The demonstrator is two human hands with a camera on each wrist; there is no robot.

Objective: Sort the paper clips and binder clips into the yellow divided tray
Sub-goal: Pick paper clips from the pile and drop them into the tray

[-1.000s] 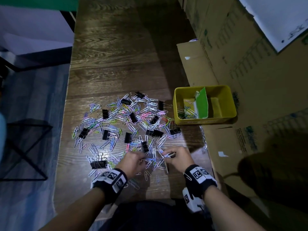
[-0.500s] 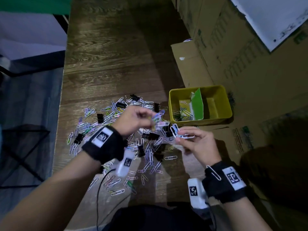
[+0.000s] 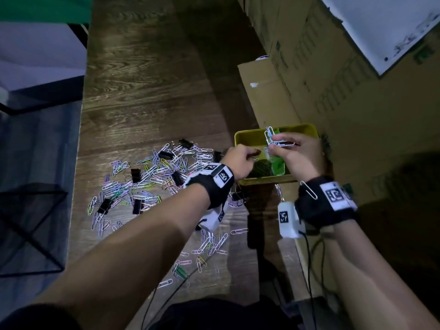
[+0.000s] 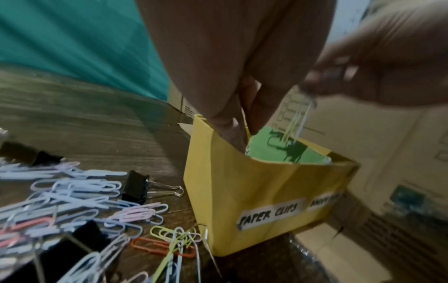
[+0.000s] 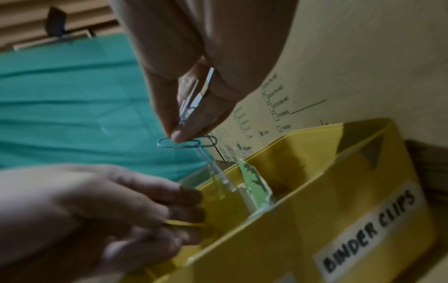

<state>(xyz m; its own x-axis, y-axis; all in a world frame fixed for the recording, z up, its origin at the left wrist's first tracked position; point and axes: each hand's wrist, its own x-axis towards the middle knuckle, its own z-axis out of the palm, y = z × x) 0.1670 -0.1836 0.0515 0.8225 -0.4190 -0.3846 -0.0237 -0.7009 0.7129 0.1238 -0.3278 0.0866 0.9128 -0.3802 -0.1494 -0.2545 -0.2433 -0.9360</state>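
From above, both hands have come up off the scattered pile on the wooden bench [image 3: 147, 96] and now hang over the yellow divided tray [image 3: 240, 136] at the bench's right edge. The left hand [image 3: 238, 160] dips into the near-left compartment, fingers curled; the right hand [image 3: 297, 153] pinches a small bunch of paper clips [image 3: 270, 136] above the green divider [image 3: 278, 166]. Many paper clips and black binder clips [image 3: 135, 175] still lie loose on the bench, so the sorting looks far from finished. From the left wrist, that hand's fingertips [image 4: 227, 126] reach down inside the wall labelled "PAPER CLIPS"; what they hold is hidden here. From the right wrist, thumb and forefinger are clamped on a few linked clips dangling just over the divider, while the left hand's curled fingers [image 5: 184, 206] pinch a yellow clip [image 5: 186, 223] at the tray's rim. A drop into the paper-clip side seems imminent.
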